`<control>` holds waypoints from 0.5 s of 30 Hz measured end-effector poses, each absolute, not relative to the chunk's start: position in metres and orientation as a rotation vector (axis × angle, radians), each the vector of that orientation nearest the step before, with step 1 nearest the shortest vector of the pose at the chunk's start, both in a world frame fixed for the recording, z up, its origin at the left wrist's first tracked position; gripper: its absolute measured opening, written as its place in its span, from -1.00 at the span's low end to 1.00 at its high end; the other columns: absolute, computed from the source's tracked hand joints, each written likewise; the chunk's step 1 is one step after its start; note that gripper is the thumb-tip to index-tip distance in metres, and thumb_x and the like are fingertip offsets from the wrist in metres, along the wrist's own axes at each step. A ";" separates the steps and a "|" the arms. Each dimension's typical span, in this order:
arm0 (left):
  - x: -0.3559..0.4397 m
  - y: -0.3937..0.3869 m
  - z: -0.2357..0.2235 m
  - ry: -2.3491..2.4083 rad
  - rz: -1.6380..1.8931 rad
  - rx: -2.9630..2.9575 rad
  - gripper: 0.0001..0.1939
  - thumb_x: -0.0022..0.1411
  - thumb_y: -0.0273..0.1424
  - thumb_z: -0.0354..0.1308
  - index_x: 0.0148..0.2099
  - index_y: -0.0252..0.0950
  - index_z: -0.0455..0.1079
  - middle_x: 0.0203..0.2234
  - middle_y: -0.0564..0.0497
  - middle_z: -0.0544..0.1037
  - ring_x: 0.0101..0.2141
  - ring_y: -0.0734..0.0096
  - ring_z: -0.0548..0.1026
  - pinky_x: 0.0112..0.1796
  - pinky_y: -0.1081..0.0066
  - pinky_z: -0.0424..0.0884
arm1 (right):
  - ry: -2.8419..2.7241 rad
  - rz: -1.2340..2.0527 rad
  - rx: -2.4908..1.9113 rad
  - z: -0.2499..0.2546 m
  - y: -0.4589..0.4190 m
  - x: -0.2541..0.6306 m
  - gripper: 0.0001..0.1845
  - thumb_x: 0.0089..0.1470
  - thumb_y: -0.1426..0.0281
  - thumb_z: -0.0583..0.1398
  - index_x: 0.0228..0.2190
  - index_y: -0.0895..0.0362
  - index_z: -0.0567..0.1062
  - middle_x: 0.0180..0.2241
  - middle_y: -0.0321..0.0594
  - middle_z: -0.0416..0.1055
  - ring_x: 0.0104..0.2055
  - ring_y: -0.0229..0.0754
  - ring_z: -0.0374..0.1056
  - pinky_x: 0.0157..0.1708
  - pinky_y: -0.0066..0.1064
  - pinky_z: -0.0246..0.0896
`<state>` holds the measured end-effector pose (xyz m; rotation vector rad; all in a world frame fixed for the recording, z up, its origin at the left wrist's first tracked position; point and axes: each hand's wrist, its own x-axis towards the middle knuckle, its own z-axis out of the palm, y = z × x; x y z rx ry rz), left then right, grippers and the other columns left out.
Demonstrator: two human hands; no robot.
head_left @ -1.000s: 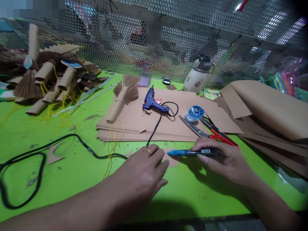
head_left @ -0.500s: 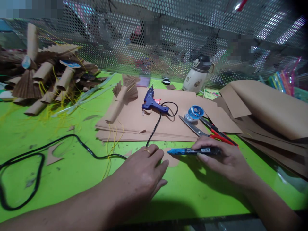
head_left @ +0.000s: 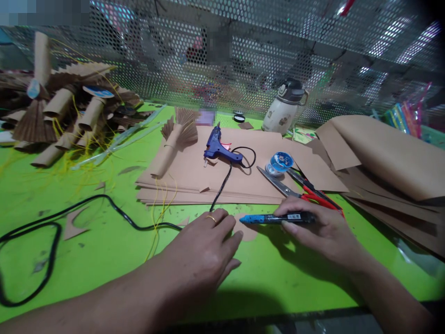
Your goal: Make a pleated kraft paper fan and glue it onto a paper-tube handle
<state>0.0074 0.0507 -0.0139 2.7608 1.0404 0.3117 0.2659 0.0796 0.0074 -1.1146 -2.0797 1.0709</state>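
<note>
My right hand (head_left: pixel 321 227) grips a blue-and-black marker (head_left: pixel 274 218) that lies almost level, its tip pointing left over a small round piece of brown paper (head_left: pixel 249 235). Whether the tip touches the paper I cannot tell. My left hand (head_left: pixel 210 243), with a ring on one finger, rests palm down at the left edge of that round piece, fingers bent and slightly apart. It covers part of the paper. Just beyond my right hand lie scissors with red handles (head_left: pixel 313 198), partly hidden by it.
Brown paper sheets (head_left: pixel 184 188) bear a blue glue gun (head_left: pixel 220 150), a blue-topped tub (head_left: pixel 281 163) and a pleated paper figure (head_left: pixel 168 150). A black cord (head_left: pixel 130 221) loops across the left. Paper figures (head_left: pixel 60 104) pile up far left. A bottle (head_left: pixel 283 111) stands near the mesh.
The whole view has shifted slightly. Both hands, the marker and the round paper keep nearly the same places relative to each other.
</note>
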 end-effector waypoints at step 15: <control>0.007 0.051 -0.013 1.035 0.291 2.778 -0.70 0.24 -0.32 0.05 -0.03 -0.37 0.35 -0.21 -0.19 0.39 -0.14 0.09 0.29 -0.15 0.06 0.34 | -2.018 1.013 -1.157 0.010 0.080 0.268 -0.84 0.11 0.43 0.17 -0.22 0.04 0.44 -0.32 -0.26 0.35 -0.39 -0.28 0.29 -0.43 -0.49 0.24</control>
